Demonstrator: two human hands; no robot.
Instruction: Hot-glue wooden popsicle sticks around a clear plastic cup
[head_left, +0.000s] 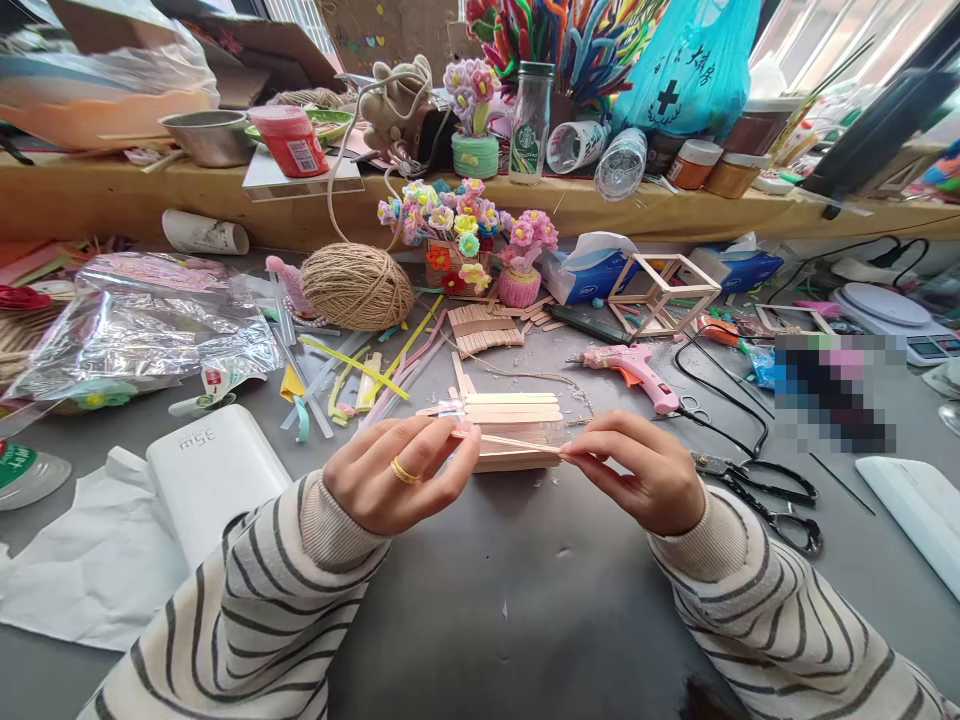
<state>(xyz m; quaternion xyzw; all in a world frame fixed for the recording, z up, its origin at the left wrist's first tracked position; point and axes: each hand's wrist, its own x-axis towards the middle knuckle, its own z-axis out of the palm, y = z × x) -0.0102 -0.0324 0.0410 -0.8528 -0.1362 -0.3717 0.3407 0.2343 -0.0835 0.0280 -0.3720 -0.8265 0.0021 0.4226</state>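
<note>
Between my two hands a thin wooden craft stick is stretched sideways, one end in each. My left hand, with a gold ring, pinches its left end. The right end sits between the thumb and fingers of my right hand. Just behind and below the stick lies a small box-like piece built of craft sticks, with several pale sticks across its far side. Whether the held stick touches this piece I cannot tell. A pink glue gun rests beyond my right hand.
Black scissors lie right of my right hand, near the glue gun's cord. A white power bank is at left. Farther back are a twine ball, a bundle of craft sticks and a wooden stick frame.
</note>
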